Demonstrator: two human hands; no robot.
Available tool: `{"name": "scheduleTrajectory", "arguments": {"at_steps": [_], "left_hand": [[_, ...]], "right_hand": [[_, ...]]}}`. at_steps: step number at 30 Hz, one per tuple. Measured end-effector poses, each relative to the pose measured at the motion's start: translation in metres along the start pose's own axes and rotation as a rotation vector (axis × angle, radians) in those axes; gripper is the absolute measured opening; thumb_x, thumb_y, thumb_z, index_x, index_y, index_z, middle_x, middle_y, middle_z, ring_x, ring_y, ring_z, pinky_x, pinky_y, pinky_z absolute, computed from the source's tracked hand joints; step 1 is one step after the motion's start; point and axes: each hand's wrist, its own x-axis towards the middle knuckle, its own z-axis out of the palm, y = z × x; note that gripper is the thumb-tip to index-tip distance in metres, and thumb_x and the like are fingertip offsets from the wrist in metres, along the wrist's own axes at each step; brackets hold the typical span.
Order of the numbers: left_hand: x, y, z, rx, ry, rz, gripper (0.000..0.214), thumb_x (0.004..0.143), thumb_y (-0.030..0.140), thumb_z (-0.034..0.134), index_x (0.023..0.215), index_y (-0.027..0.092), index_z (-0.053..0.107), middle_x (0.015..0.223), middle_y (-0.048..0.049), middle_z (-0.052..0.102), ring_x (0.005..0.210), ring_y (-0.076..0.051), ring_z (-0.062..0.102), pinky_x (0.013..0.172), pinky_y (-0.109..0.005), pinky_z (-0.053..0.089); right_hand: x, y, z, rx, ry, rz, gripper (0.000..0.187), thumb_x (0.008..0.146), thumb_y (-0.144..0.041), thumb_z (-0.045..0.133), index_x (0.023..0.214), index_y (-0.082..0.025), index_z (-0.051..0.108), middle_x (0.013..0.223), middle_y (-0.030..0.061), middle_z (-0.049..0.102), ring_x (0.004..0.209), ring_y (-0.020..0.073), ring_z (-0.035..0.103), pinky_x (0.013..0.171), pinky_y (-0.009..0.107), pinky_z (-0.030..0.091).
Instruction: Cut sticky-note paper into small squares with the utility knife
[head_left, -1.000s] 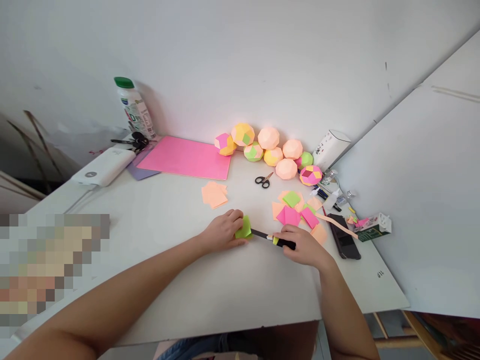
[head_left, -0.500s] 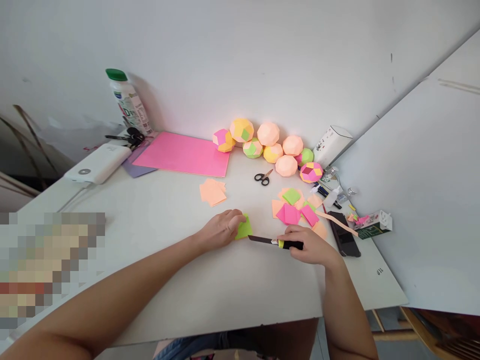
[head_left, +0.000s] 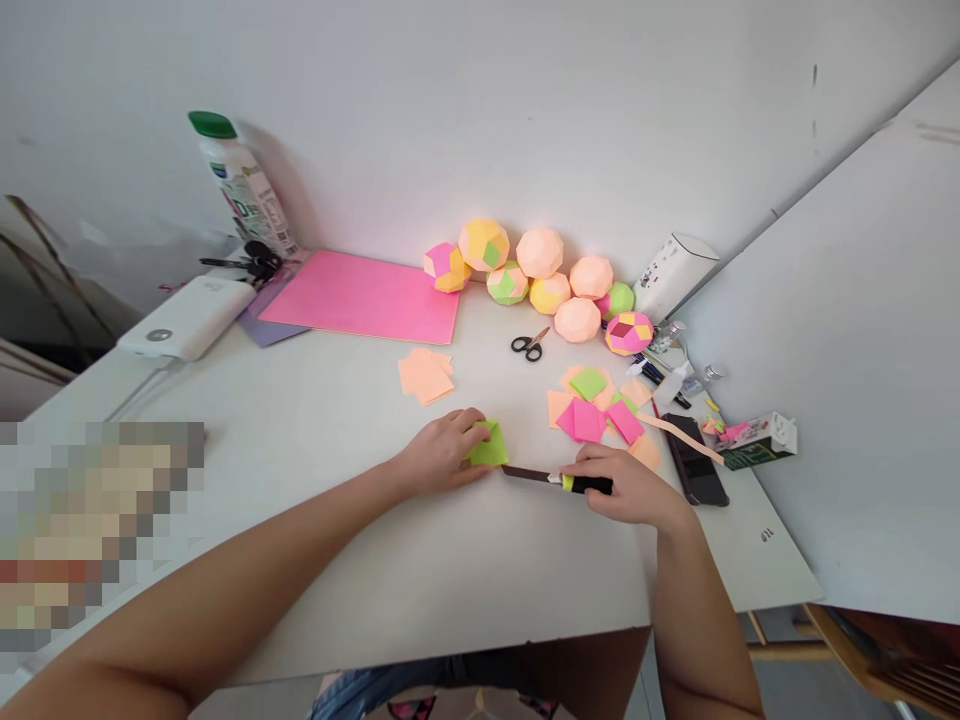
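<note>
While my left fingers (head_left: pixel 466 420) hold the green paper (head_left: pixel 491 447) mid-way along the desk (head_left: pixel 450 570), my right fingers (head_left: pixel 589 455) grip the knife (head_left: pixel 568 482) beside it; slicing seems in hand, the next stroke wanting steady paper.

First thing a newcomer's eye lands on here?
Probably the cluster of multicolored faceted paper balls at the back of the table, by the wall. Next, the big bright pink sheet just left of them. Then, front and center, the left hand gripping green paper while the right hand holds a black-handled knife beside it.
</note>
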Motion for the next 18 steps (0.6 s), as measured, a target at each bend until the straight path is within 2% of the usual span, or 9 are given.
{"name": "scheduleTrajectory", "arguments": {"at_steps": [9, 18], "left_hand": [[-0.0005, 0.0010, -0.0003, -0.008, 0.032, 0.011, 0.028, 0.085, 0.041, 0.055, 0.103, 0.020, 0.052, 0.113, -0.0099, 0.056, 0.089, -0.021, 0.059, 0.072, -0.032, 0.050], [-0.0016, -0.0033, 0.0015, -0.024, 0.048, 0.032, 0.027, 0.087, 0.042, 0.052, 0.100, 0.019, 0.052, 0.113, -0.0102, 0.055, 0.091, -0.022, 0.059, 0.073, -0.033, 0.050]], "right_hand": [[-0.0005, 0.0016, 0.0008, -0.004, 0.030, -0.052, 0.053, 0.071, -0.004, 0.048, 0.115, -0.025, 0.069, 0.091, 0.0040, 0.058, 0.081, 0.0166, 0.057, 0.067, 0.026, 0.048], [-0.0019, 0.0019, -0.0002, 0.016, 0.025, -0.050, 0.053, 0.071, -0.004, 0.048, 0.115, -0.024, 0.069, 0.091, 0.0039, 0.058, 0.079, 0.0159, 0.057, 0.065, 0.025, 0.047]]}}
